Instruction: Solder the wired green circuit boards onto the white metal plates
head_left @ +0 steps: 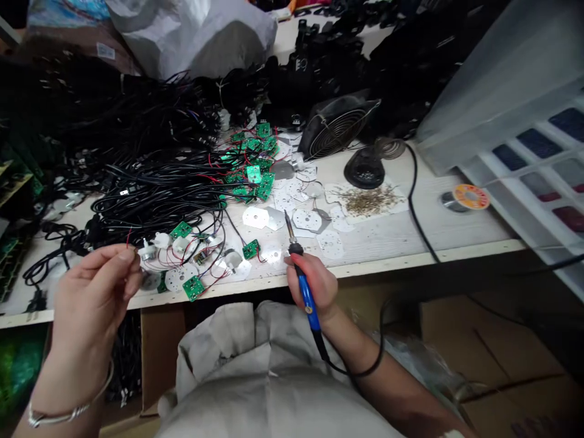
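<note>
Head view: nearest you, pale clothing (pixel 269 377) covers your lap between your forearms, and a bracelet (pixel 73 415) rings your left wrist. Your left hand (pixel 103 280) pinches with thumb and forefinger, a thin red wire (pixel 129 236) rising from the fingertips; whatever else they grip is too small to tell. Your right hand (pixel 314 280) is wrapped around a blue-handled soldering iron (pixel 308 298), its tip pointing away from you above the desk (pixel 387 234). Just right of your left hand lie a green circuit board (pixel 193 288) and a small white motor (pixel 146 250); another green board (pixel 250 249) sits between your hands. Past the iron's tip are white plates (pixel 308 219) with holes. Beyond your left hand spreads a heap of black cables (pixel 150 194). Farther out, to the right of your right hand, are a solder spool (pixel 469 198), brown scraps (pixel 369 199) and a black iron stand (pixel 365 173). Behind these stands a fan (pixel 335 131), with a pale bag (pixel 196 36) far beyond your left hand.
</note>
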`<action>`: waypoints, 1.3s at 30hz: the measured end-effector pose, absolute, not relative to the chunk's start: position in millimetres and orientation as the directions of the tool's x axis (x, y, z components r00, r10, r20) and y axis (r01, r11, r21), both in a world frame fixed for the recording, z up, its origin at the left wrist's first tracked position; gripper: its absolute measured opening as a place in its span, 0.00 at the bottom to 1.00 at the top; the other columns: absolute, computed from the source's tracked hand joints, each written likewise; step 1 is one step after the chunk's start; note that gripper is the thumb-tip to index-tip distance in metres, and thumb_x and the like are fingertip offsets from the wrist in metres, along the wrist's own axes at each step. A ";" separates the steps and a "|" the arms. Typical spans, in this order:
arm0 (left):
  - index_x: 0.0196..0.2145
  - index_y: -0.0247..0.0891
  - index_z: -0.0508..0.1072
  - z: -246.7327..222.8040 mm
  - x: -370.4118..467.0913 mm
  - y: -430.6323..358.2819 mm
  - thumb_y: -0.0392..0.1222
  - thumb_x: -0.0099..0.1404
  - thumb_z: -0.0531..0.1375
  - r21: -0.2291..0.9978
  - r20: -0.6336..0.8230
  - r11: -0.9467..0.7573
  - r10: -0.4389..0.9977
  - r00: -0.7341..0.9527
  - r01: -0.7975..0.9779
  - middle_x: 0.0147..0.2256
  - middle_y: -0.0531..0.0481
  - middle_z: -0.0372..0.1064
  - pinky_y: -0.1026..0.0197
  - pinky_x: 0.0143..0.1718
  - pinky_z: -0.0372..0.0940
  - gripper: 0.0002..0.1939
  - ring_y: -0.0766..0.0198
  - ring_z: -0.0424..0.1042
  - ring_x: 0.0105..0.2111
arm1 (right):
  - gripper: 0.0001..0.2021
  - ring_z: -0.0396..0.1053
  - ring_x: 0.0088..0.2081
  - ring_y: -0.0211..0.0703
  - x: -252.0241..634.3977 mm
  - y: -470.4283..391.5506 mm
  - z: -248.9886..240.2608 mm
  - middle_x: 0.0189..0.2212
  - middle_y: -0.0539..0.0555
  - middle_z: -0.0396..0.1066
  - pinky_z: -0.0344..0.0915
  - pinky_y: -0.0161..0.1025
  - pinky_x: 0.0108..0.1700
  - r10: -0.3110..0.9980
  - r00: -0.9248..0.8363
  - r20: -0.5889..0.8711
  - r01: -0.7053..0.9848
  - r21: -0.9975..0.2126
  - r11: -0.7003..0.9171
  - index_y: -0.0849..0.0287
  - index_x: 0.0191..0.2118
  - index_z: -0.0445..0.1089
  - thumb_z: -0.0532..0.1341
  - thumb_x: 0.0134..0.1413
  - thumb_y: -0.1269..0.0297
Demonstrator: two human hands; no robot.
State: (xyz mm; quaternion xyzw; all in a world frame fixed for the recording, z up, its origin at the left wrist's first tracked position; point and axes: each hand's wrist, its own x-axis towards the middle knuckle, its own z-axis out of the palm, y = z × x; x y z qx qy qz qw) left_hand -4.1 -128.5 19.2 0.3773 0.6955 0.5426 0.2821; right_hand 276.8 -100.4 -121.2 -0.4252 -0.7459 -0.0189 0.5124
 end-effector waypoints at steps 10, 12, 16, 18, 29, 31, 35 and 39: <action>0.34 0.37 0.74 -38.8 101.3 -94.5 0.34 0.63 0.61 0.099 0.664 -0.564 0.651 0.368 0.820 0.24 0.54 0.71 0.65 0.24 0.58 0.02 0.70 0.68 0.23 | 0.17 0.75 0.35 0.44 273.6 -100.9 -119.2 0.35 0.57 0.74 0.74 0.38 0.36 0.660 -0.008 0.751 0.647 -0.500 0.576 0.58 0.54 0.65 0.59 0.59 0.72; 0.30 0.38 0.73 -57.4 114.2 -94.4 0.34 0.64 0.59 0.095 0.619 -0.544 0.688 0.379 0.834 0.21 0.54 0.69 0.62 0.25 0.57 0.05 0.67 0.67 0.22 | 0.17 0.75 0.35 0.44 274.0 -101.2 -120.0 0.34 0.57 0.74 0.74 0.37 0.35 0.662 -0.018 0.749 0.654 -0.492 0.575 0.59 0.53 0.65 0.58 0.59 0.72; 0.29 0.39 0.71 -71.4 120.3 -101.2 0.33 0.62 0.58 0.178 0.556 -0.479 0.770 0.313 0.860 0.30 0.50 0.75 0.58 0.35 0.59 0.05 0.62 0.71 0.31 | 0.16 0.76 0.35 0.45 274.9 -101.3 -121.4 0.34 0.57 0.75 0.74 0.37 0.35 0.659 -0.039 0.751 0.662 -0.475 0.580 0.59 0.53 0.65 0.58 0.59 0.72; 0.30 0.39 0.70 -69.8 120.0 -103.6 0.33 0.63 0.58 0.202 0.559 -0.455 0.780 0.279 0.867 0.35 0.50 0.77 0.56 0.37 0.57 0.04 0.61 0.72 0.35 | 0.16 0.76 0.35 0.46 275.2 -101.3 -121.5 0.33 0.57 0.75 0.74 0.38 0.35 0.664 -0.041 0.746 0.651 -0.485 0.584 0.60 0.53 0.65 0.58 0.58 0.73; 0.28 0.40 0.71 -76.1 116.6 -80.7 0.32 0.60 0.60 0.043 0.522 -0.570 0.713 0.468 0.820 0.34 0.56 0.79 0.49 0.49 0.52 0.05 0.58 0.74 0.38 | 0.18 0.76 0.35 0.45 275.3 -101.3 -117.9 0.33 0.57 0.76 0.74 0.38 0.36 0.699 -0.043 0.714 0.642 -0.516 0.567 0.59 0.54 0.63 0.58 0.58 0.73; 0.29 0.41 0.72 -76.7 115.0 -82.3 0.32 0.60 0.60 0.066 0.512 -0.544 0.738 0.440 0.836 0.34 0.55 0.79 0.48 0.52 0.52 0.05 0.58 0.74 0.38 | 0.17 0.76 0.34 0.45 275.6 -100.5 -115.2 0.33 0.57 0.76 0.74 0.38 0.36 0.710 -0.039 0.703 0.626 -0.536 0.566 0.59 0.53 0.63 0.58 0.58 0.73; 0.30 0.40 0.72 -77.3 116.2 -85.9 0.32 0.61 0.59 0.095 0.514 -0.512 0.760 0.399 0.853 0.34 0.53 0.79 0.46 0.56 0.51 0.05 0.58 0.75 0.38 | 0.15 0.76 0.36 0.45 280.7 -103.9 -108.2 0.34 0.57 0.77 0.74 0.39 0.37 0.719 -0.032 0.694 0.535 -0.596 0.599 0.59 0.52 0.64 0.58 0.58 0.72; 0.29 0.40 0.71 -79.7 116.4 -86.4 0.32 0.60 0.59 0.092 0.529 -0.529 0.744 0.409 0.844 0.33 0.54 0.79 0.45 0.59 0.50 0.05 0.58 0.75 0.38 | 0.09 0.75 0.27 0.40 290.9 -115.4 -109.3 0.27 0.50 0.76 0.74 0.38 0.32 0.822 0.206 0.531 0.255 -0.840 0.478 0.56 0.45 0.68 0.57 0.60 0.67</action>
